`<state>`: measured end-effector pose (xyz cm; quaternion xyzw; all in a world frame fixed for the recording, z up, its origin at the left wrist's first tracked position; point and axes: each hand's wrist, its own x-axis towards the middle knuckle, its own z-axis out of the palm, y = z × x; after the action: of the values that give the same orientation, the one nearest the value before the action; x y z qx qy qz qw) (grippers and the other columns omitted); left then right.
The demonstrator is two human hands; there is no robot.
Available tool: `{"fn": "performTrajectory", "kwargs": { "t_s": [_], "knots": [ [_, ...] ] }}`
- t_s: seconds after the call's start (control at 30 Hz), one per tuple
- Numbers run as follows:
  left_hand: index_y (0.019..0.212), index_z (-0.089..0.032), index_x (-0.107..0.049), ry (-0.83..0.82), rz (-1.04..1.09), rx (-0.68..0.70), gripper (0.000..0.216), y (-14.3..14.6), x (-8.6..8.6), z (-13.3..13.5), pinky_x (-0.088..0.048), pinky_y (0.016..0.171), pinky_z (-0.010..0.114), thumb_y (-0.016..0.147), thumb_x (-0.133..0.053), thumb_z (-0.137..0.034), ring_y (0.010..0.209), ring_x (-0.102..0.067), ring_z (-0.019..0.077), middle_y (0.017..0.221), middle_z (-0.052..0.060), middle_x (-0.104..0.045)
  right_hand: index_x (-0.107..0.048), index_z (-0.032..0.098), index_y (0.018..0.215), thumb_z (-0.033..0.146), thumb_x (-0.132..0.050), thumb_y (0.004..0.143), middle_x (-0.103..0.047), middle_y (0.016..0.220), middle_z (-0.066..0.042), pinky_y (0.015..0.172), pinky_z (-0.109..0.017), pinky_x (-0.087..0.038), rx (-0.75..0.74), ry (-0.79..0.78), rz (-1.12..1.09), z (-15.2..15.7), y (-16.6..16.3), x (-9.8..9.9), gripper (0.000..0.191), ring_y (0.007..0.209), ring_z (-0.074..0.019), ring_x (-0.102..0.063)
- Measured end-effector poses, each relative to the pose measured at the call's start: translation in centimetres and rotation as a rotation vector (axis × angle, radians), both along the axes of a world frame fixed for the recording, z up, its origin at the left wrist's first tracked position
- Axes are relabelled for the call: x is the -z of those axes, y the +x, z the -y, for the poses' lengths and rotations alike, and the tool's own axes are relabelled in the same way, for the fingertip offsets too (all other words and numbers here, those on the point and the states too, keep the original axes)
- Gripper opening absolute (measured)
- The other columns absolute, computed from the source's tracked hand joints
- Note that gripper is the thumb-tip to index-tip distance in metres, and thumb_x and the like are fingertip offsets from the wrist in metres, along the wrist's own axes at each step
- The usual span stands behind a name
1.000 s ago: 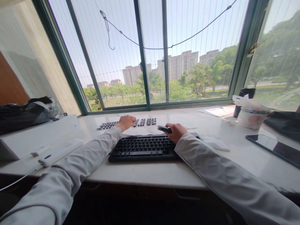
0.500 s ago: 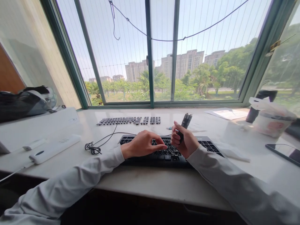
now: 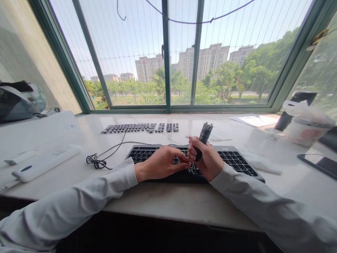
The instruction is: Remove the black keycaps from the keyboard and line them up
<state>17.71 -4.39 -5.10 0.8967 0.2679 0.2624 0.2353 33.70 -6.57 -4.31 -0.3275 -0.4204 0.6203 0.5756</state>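
Observation:
A black keyboard (image 3: 237, 163) lies on the pale counter in front of me. My right hand (image 3: 207, 160) is closed around a small dark keycap puller tool (image 3: 204, 135), held upright above the keys. My left hand (image 3: 160, 163) hovers over the keyboard's middle, thumb and fingers pinched together right beside the right hand; what they pinch is too small to make out. Behind the keyboard, several loose black keycaps (image 3: 139, 127) are laid out in rows. The keyboard's black cable (image 3: 98, 161) is coiled to the left.
A white power strip (image 3: 44, 162) and white box (image 3: 34, 131) sit at left, with a dark bag (image 3: 18, 102) on the box. At right are a phone (image 3: 319, 163), a tied plastic-bagged tub (image 3: 302, 126), a dark bottle (image 3: 292, 110) and papers (image 3: 254, 120). The window frame (image 3: 181, 110) borders the counter's far side.
My left hand came back from the keycap rows to the keyboard and pinched beside the right hand. My right hand turned the tool upright. The view dropped and shifted slightly.

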Motion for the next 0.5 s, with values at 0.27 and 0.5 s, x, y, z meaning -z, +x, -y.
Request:
{"fn": "performTrajectory", "kwargs": {
  "t_s": [0.27, 0.5],
  "knots": [
    [0.087, -0.016, -0.072, 0.124, -0.106, -0.066, 0.015, -0.34, -0.68, 0.17, -0.044, 0.07, 0.022, 0.087, -0.062, -0.027, 0.073, -0.063, 0.0136, 0.084, 0.002, -0.073, -0.038, 0.022, 0.065, 0.048, -0.081, 0.062, -0.036, 0.05, 0.009, 0.043, -0.022, -0.029, -0.004, 0.025, -0.001, -0.22, -0.09, 0.25, 0.051, 0.044, -0.007, -0.033],
    [0.085, -0.017, -0.069, 0.144, -0.138, -0.069, 0.013, -0.8, -0.96, 0.34, -0.043, 0.068, 0.022, 0.086, -0.06, -0.025, 0.071, -0.062, 0.0131, 0.082, 0.001, -0.072, -0.039, 0.022, 0.065, 0.05, -0.079, 0.065, -0.036, 0.052, 0.008, 0.045, -0.024, -0.032, 0.0, 0.066, 0.031, 0.09, -0.27, 0.46, 0.049, 0.046, -0.008, -0.034]
  ]
}}
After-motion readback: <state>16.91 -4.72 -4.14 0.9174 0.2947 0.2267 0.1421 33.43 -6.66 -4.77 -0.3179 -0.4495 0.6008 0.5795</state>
